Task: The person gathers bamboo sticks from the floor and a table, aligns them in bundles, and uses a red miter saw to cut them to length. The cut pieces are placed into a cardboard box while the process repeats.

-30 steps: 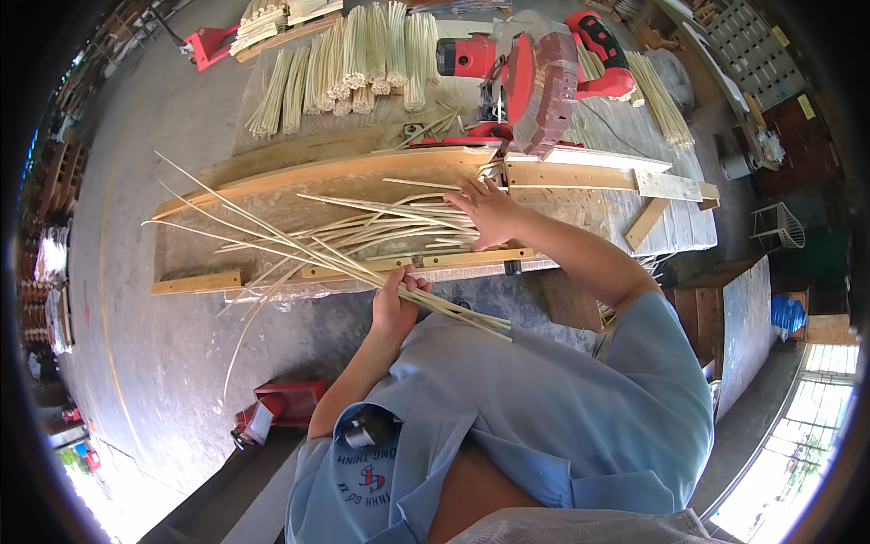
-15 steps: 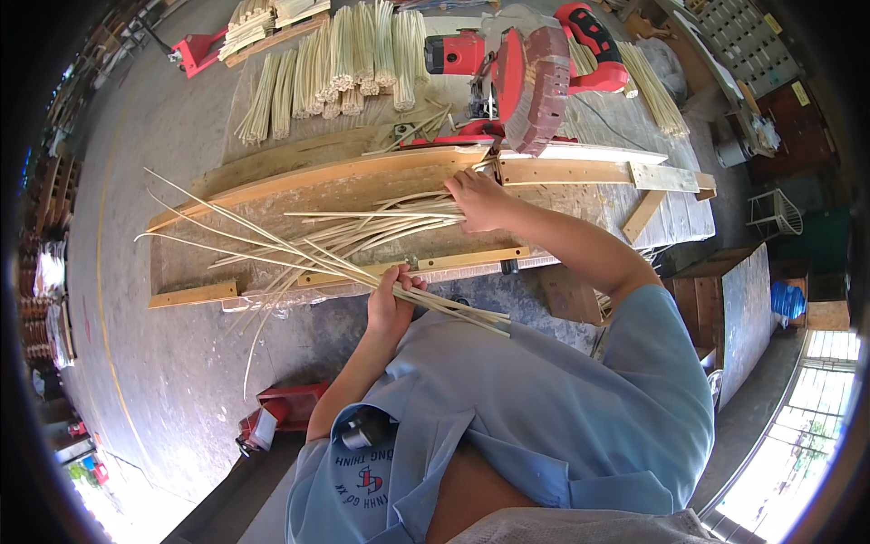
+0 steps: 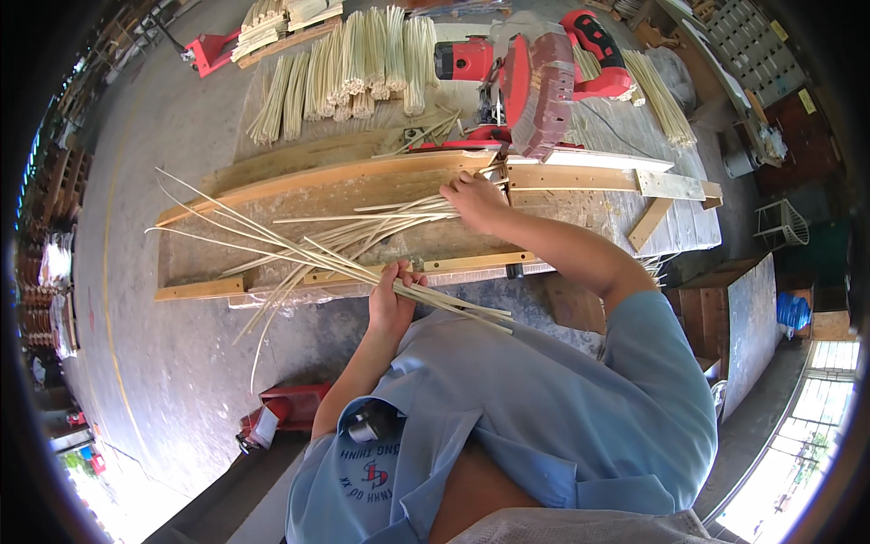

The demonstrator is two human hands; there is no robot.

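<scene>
Near my body, my left hand (image 3: 391, 299) is closed round several long, thin, pale rattan sticks (image 3: 308, 252). They slant from the far left, across the bench's near edge, to my shirt front. Reaching farther, my right hand (image 3: 474, 199) closes over the right ends of other pale sticks (image 3: 367, 225) lying on the bench; its fingertips are partly hidden. Just beyond that hand stands a red miter saw (image 3: 536, 95), its guarded blade above the wooden fence (image 3: 326, 181).
Bundles of pale sticks (image 3: 358, 59) stand at the back of the bench, with another bundle (image 3: 660, 98) right of the saw. Wooden strips (image 3: 476, 263) edge the bench's near side. A wooden cabinet (image 3: 725, 304) is at the right, and a red pallet jack (image 3: 210, 53) at the far left.
Sticks under my right hand have shifted, and fewer show beside it. That hand stays near the fence. My left hand keeps its sticks almost in place; the whole view has moved slightly.
</scene>
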